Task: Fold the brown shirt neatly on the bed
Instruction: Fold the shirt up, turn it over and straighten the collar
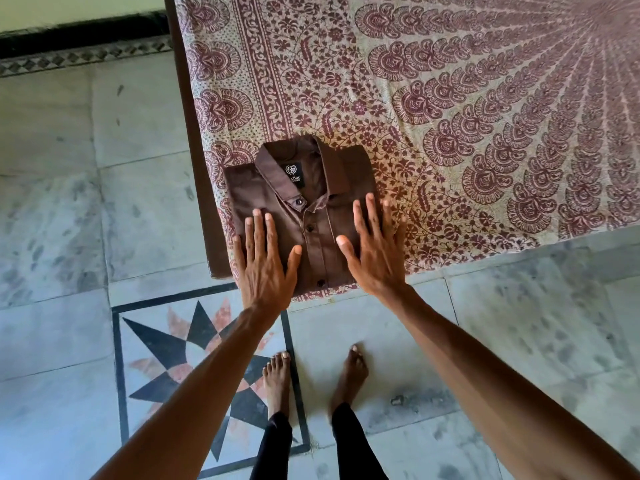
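The brown shirt (311,216) lies folded into a compact rectangle at the near left corner of the bed (450,116), collar away from me, button placket facing up and a black label showing inside the collar. My left hand (265,261) rests flat on the shirt's lower left part, fingers spread. My right hand (375,247) lies flat over the shirt's right edge, fingers spread, partly over the bedsheet. Neither hand grips the cloth.
The bed carries a cream sheet with a maroon floral and paisley print; its dark wooden frame (201,202) runs along the left edge. Grey marble floor (69,202) surrounds it, with a star inlay tile (194,368) under my bare feet (277,379).
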A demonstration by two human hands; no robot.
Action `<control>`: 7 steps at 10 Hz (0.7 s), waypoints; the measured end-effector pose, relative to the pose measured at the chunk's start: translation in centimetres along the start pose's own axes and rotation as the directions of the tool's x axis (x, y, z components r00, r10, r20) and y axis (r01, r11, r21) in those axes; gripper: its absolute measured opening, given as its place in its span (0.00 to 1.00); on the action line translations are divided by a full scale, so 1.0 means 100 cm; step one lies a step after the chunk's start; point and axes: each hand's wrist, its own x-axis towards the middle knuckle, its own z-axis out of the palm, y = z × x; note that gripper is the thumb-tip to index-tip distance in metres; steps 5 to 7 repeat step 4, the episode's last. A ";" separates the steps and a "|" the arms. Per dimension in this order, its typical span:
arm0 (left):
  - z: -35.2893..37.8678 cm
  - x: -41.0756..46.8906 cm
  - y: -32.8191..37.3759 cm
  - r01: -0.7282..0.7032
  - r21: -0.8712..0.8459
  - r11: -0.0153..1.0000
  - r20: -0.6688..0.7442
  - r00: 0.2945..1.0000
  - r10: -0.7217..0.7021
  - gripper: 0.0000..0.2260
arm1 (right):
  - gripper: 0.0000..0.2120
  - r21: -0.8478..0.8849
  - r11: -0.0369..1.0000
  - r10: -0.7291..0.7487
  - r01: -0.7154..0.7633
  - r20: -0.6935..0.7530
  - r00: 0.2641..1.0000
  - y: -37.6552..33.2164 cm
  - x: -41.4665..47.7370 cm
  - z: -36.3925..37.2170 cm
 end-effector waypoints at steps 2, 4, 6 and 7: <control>0.005 -0.001 0.001 0.024 0.030 0.999 0.003 1.000 -0.024 0.32 | 0.31 -0.074 0.997 0.016 -0.015 0.008 1.000 0.008 0.009 0.009; -0.061 -0.001 0.024 0.028 -0.491 0.870 -0.051 0.997 -0.061 0.18 | 0.17 0.380 0.924 0.106 -0.038 -0.158 0.982 0.002 -0.008 -0.067; -0.061 -0.001 0.024 0.028 -0.491 0.870 -0.051 0.997 -0.061 0.18 | 0.17 0.380 0.924 0.106 -0.038 -0.158 0.982 0.002 -0.008 -0.067; -0.061 -0.001 0.024 0.028 -0.491 0.870 -0.051 0.997 -0.061 0.18 | 0.17 0.380 0.924 0.106 -0.038 -0.158 0.982 0.002 -0.008 -0.067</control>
